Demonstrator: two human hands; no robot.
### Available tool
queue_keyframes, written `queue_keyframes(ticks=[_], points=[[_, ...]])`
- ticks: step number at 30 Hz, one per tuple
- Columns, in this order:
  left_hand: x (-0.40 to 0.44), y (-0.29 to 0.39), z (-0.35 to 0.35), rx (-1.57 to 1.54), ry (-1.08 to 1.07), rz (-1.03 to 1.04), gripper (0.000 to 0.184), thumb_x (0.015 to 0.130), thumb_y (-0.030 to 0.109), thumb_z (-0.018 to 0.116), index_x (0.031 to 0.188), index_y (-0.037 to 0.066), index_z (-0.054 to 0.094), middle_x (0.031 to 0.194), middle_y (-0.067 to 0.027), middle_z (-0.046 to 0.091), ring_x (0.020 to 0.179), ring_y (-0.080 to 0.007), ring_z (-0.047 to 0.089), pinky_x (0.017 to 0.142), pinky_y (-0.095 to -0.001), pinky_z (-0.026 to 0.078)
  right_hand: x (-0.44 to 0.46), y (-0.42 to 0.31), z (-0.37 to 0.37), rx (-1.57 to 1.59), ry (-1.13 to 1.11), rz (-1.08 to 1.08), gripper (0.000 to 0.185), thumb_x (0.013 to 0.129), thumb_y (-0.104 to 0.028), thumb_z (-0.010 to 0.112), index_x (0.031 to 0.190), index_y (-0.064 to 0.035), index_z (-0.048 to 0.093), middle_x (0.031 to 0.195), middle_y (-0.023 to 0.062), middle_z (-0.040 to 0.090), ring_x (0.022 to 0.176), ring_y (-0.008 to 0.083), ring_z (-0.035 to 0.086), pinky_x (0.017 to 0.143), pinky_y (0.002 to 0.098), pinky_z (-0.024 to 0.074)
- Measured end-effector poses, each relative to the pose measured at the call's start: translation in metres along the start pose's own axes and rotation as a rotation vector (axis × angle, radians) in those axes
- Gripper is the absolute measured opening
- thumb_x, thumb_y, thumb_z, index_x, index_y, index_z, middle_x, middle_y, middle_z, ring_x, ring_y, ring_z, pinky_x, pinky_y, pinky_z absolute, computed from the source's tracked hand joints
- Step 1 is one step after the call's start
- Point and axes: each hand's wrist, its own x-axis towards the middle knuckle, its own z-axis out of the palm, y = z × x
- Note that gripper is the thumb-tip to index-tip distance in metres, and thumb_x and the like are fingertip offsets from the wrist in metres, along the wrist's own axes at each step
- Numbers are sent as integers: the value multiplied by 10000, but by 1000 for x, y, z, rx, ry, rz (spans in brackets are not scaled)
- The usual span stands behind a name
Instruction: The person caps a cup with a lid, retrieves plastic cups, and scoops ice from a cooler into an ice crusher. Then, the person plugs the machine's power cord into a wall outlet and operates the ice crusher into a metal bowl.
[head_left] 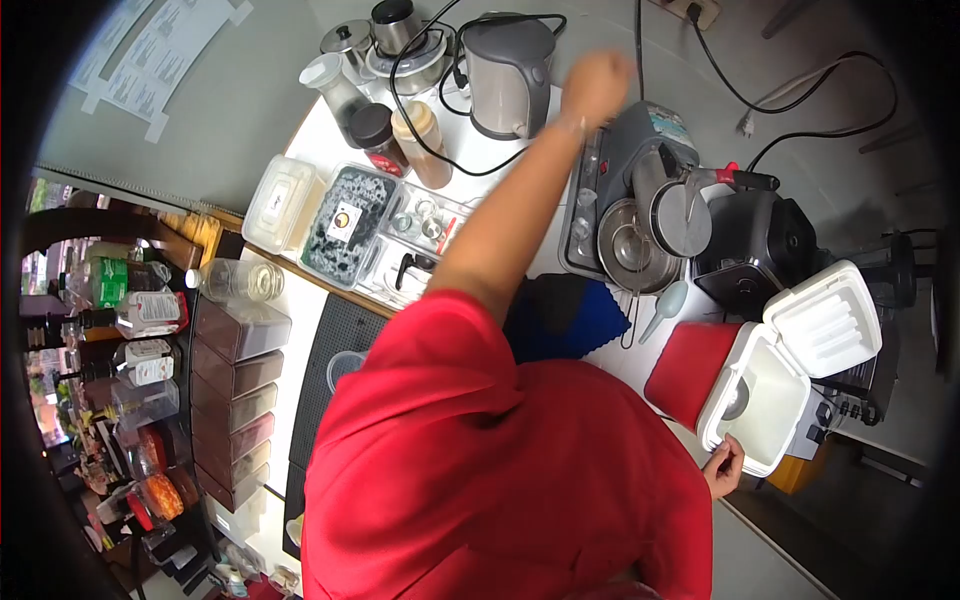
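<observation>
My left hand is stretched far forward, above the worktop between the electric kettle and a grey appliance. Its fingers look curled into a fist, slightly blurred; what they hold, if anything, is hidden. A black power cord runs close by it. My right hand is low on the right, fingers bent over the near rim of a small white-and-red cooler box. The cooler's white lid is swung back, and a round metal item lies inside.
Left of my arm are squeeze bottles, a dark-lidded jar and a tub of dark contents. Metal strainers, a portafilter, a blue cloth and a black machine stand to the right. Brown bins line the left.
</observation>
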Motion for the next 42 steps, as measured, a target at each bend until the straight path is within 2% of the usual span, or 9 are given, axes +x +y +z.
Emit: queue_keyframes(ticks=[1, 3, 5, 7, 10, 13, 25, 34, 42], points=[[-30, -22, 13, 58, -125, -153, 317, 902, 287, 486, 1017, 82, 699, 992, -205, 673, 940, -372, 639, 815, -463, 487, 0, -2, -1, -4, -20, 14, 153, 928, -80, 566, 990, 39, 640, 880, 60, 619, 794, 120, 533, 698, 247, 437], [-81, -100, 54, 148, -216, -215, 290, 850, 250, 557, 1086, 139, 684, 988, -174, 661, 941, -384, 604, 854, -439, 470, 1, -1, -5, -12, -43, 19, 152, 926, -86, 572, 984, 36, 641, 879, 63, 622, 797, 123, 538, 706, 255, 443], [-113, -104, 56, 268, -295, -310, 317, 843, 240, 558, 1132, 187, 677, 1035, -154, 658, 980, -383, 595, 887, -413, 461, 3, 9, -8, -29, -68, -21, 149, 923, -90, 576, 975, 32, 643, 875, 71, 627, 798, 129, 543, 718, 269, 451], [-129, -101, 60, 373, -397, -388, 358, 833, 222, 548, 1173, 263, 652, 1163, -120, 605, 1098, -379, 524, 963, -421, 406, 5, 16, -9, -37, -74, -40, 147, 922, -87, 576, 974, 33, 644, 874, 74, 626, 796, 132, 545, 721, 271, 452], [-130, -96, 72, 408, -430, -462, 404, 830, 210, 539, 1214, 306, 620, 1227, -113, 555, 1157, -367, 463, 991, -457, 363, 5, 20, -10, -47, -74, -52, 143, 920, -78, 573, 974, 34, 644, 873, 76, 625, 793, 134, 544, 725, 270, 451], [-127, -89, 77, 495, -448, -491, 418, 854, 206, 519, 1230, 368, 606, 1220, -97, 551, 1159, -346, 482, 976, -432, 405, 4, 15, -8, -27, -65, -48, 139, 918, -69, 570, 974, 34, 644, 873, 74, 623, 792, 132, 542, 722, 265, 447], [-120, -105, 62, 393, -485, -489, 471, 830, 214, 531, 1276, 362, 565, 1285, -106, 506, 1206, -360, 428, 1023, -458, 329, 7, 22, -11, -6, -106, -36, 128, 908, -71, 584, 971, 18, 652, 845, 28, 591, 750, 92, 489, 663, 218, 402], [-122, -89, 65, 467, -594, -452, 435, 845, 216, 541, 1244, 380, 594, 1292, -66, 509, 1246, -341, 399, 1034, -433, 321, 10, 27, -12, 27, -130, -57, 125, 904, -74, 592, 967, 16, 651, 844, 23, 590, 760, 94, 497, 677, 218, 403], [-126, -93, 57, 448, -488, -463, 407, 816, 183, 542, 1186, 316, 644, 1248, -78, 567, 1222, -327, 453, 1000, -424, 361, 5, 9, -6, 9, -101, -14, 113, 906, -60, 582, 958, 17, 646, 852, 28, 594, 768, 95, 505, 688, 218, 410]])
